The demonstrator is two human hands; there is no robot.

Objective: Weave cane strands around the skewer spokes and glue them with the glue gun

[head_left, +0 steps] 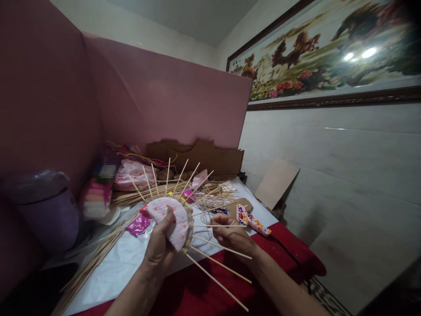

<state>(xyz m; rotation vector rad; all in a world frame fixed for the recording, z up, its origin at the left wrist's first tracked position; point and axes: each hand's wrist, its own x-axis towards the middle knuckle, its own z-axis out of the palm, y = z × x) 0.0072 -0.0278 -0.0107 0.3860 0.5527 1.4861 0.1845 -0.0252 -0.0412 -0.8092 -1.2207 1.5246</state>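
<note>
My left hand (160,245) grips a round pink fabric-covered disc (173,219) with a woven rim; thin wooden spokes (217,263) fan out from it in all directions. The thumb lies across the disc's face. To the right of the disc, my right hand (230,232) is curled, its fingers pinching one of the horizontal spokes. A floral-patterned tool with a black cord (254,223) lies just beyond that hand.
A red cloth (289,250) covers the table, with a white sheet (125,259) over it. Loose reed sticks (92,263) lie at left. Pink fabric, cardboard (204,156), a purple container (46,206) and pink partition walls (164,96) stand behind.
</note>
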